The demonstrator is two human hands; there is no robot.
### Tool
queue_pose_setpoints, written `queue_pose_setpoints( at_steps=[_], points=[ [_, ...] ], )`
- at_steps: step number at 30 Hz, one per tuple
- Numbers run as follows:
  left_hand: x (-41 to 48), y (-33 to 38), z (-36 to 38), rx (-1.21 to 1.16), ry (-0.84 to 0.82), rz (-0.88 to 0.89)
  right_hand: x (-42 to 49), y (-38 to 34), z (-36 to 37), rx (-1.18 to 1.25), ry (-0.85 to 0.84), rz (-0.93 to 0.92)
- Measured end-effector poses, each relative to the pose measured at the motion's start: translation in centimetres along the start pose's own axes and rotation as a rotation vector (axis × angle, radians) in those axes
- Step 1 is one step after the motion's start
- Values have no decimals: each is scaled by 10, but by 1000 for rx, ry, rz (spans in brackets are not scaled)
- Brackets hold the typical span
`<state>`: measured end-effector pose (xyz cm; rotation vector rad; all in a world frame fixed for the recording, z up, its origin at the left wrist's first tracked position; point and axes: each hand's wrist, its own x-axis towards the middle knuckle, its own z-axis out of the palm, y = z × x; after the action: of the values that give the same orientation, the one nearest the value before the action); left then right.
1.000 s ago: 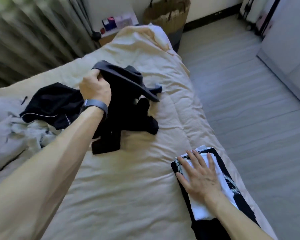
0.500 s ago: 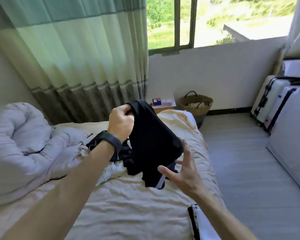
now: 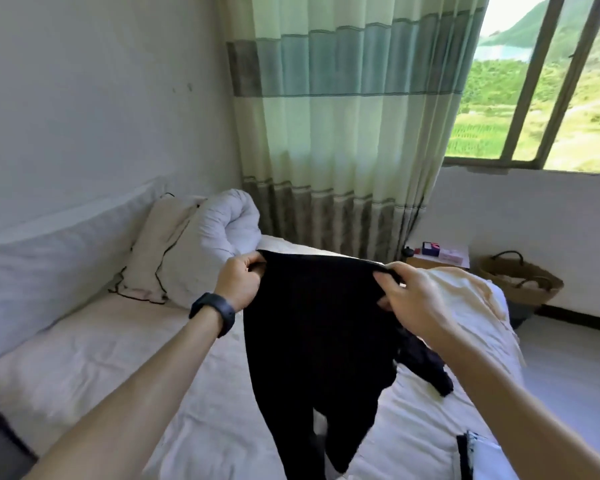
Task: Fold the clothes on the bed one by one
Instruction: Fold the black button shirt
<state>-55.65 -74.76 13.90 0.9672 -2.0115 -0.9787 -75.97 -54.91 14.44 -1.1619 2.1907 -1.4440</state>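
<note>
A black garment (image 3: 319, 327) hangs in the air over the cream bed (image 3: 118, 358), stretched out by its top edge. My left hand (image 3: 241, 284), with a dark band on the wrist, grips the left corner of that edge. My right hand (image 3: 407, 301) grips the right corner. The cloth hangs down in two leg-like parts toward the bed. More dark cloth (image 3: 426, 367) lies on the bed behind my right forearm. The edge of a folded pile (image 3: 478, 457) with black and white pieces shows at the lower right.
A pillow (image 3: 167, 251) and a rolled white duvet (image 3: 229, 223) sit at the head of the bed against the wall. A striped curtain (image 3: 343, 116) hangs behind. A woven basket (image 3: 520, 278) and a small bedside table (image 3: 440, 258) stand by the window wall.
My right hand left the folded pile, rose and took hold of the garment's top edge. Both hands lifted and spread the garment; my view swung up and left toward the wall.
</note>
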Motion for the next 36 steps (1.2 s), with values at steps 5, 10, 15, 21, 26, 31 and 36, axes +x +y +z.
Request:
queue_pose_setpoints(
  at_steps=[5,10,15,21,26,31,36],
  points=[
    [-63,-42,-111,109,61,-96,-16,-81,76,65,-120,-57],
    [-110,-67,-229,177,177,-150,-36,-130,171,117,-247,-59],
    [-126,-90,-336,330,326,-120,-54,-183,258,139,-341,-76],
    [-118,-143,-408,597,140,-128,-65,-277,368,438,-404,60],
    [-126,-167,-400,260,136,-14,-73,-337,450,652,-515,204],
    [-85,-211,-414,452,154,-77,-55,-361,492,645,-476,196],
    [-28,-239,-445,442,85,-63,-3,-342,493,579,-309,190]
  ],
)
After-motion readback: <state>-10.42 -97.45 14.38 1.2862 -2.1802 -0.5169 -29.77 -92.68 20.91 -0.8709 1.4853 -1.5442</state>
